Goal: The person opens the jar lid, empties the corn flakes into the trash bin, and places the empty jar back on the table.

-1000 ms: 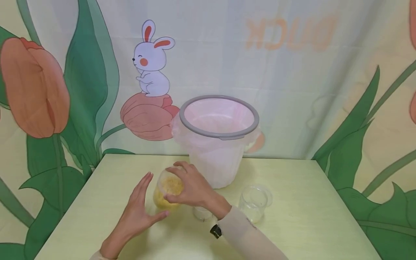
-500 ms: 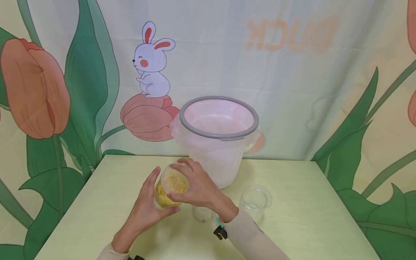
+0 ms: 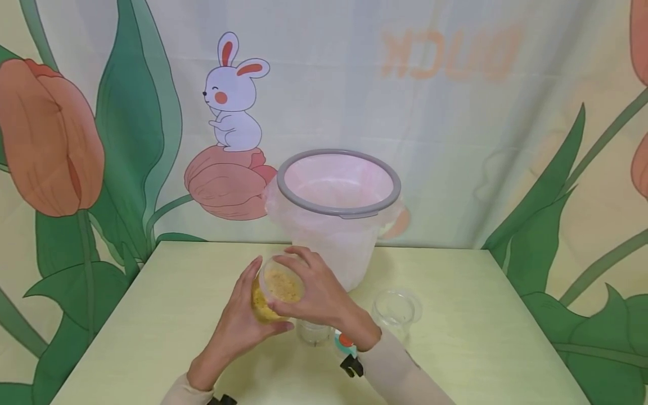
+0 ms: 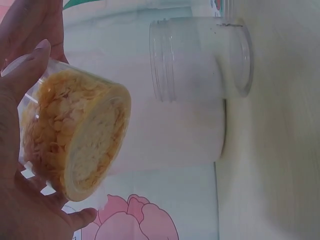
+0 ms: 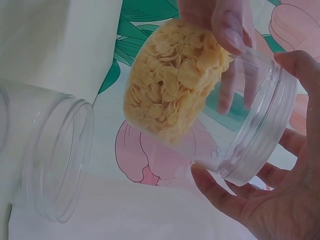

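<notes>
A clear plastic jar [image 5: 165,85], partly filled with yellow flakes that look like cornflakes, is held tilted above the table in both hands. My left hand [image 3: 240,323] wraps round the jar's body from the left. With spread, curled fingers, my right hand [image 3: 321,289] grips the clear lid [image 5: 260,135] at its top end. The lid sits on the jar; how tightly, I cannot tell. Below and to the right stands a clear jar [image 4: 200,60] without a lid, partly hidden by my right hand in the head view.
Behind the hands stands a bin [image 3: 334,247] with a grey rim ring and a pale pink liner. Another clear open container [image 3: 395,309] stands to the right on the pale table [image 3: 455,337]. A red and teal patch [image 3: 346,340] shows beside my right wrist. A printed curtain hangs behind.
My left hand has closed in from the left and now holds the jar's body. Both hands and the flake jar have shifted slightly right, and the jar appears more tilted.
</notes>
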A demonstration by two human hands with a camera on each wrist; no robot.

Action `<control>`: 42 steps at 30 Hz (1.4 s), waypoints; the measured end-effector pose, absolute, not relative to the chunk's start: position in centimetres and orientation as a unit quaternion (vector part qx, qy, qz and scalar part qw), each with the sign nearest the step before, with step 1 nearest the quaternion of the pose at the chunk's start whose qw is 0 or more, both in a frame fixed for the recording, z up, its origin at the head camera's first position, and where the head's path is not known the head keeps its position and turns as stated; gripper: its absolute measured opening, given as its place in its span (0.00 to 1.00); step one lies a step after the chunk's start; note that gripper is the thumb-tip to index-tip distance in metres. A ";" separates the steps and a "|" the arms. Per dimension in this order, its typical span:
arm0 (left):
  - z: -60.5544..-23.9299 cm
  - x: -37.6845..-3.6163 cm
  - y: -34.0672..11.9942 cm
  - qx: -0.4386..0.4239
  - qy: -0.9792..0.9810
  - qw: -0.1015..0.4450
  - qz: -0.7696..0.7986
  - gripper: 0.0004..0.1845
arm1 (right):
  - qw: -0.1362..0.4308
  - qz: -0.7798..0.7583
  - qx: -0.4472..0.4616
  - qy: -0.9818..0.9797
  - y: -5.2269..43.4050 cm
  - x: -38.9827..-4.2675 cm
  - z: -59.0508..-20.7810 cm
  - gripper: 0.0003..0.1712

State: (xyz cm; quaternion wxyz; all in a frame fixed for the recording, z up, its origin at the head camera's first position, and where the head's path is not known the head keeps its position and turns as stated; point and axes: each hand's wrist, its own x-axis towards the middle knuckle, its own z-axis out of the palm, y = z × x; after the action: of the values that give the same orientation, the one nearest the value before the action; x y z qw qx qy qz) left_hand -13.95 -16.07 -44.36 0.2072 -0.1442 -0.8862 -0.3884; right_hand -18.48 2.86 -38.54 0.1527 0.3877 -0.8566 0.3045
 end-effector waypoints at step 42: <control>-44.1 -15.4 -10.0 -0.231 -0.837 0.365 -0.336 0.59 | 0.130 0.332 0.339 -0.871 8.7 -16.4 -37.4 0.45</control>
State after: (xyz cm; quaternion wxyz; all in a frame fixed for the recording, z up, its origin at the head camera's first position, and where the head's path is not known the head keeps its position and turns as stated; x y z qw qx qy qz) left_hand -15.37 -9.95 -44.07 0.3655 -0.2314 -0.8367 -0.3358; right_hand -16.41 8.73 -37.38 0.1303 0.3391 -0.8706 0.3317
